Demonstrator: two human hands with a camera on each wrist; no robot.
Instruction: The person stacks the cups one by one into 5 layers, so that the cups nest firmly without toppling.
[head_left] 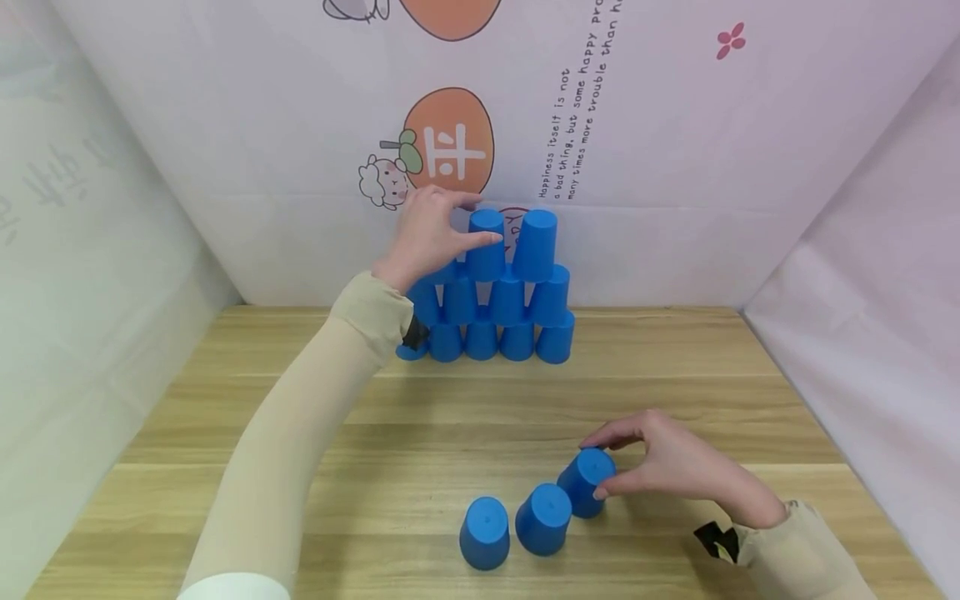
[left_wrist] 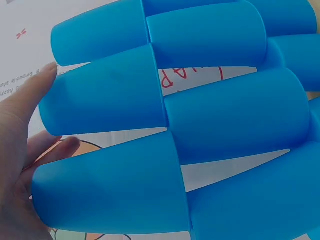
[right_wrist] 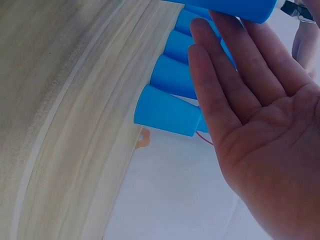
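Blue cups, upside down, are stacked in three tiers at the back of the table. In the top tier, my left hand (head_left: 429, 229) has its thumb and fingers around the middle cup (head_left: 486, 254); another cup (head_left: 536, 246) stands to its right. The left wrist view shows the thumb by the base of that held cup (left_wrist: 105, 92), with other fingers behind it. Near the front, my right hand (head_left: 671, 462) grips a blue cup (head_left: 585, 487) between thumb and fingers. Two more cups, one in the middle (head_left: 543, 521) and one at left (head_left: 483, 537), stand beside it.
The bottom tier (head_left: 482, 340) stands on the wooden table (head_left: 645, 375), close to the printed white backdrop (head_left: 652, 167). White cloth walls rise at the left (head_left: 97, 275) and right (head_left: 862, 250). My left forearm (head_left: 300, 433) reaches across the table's left half.
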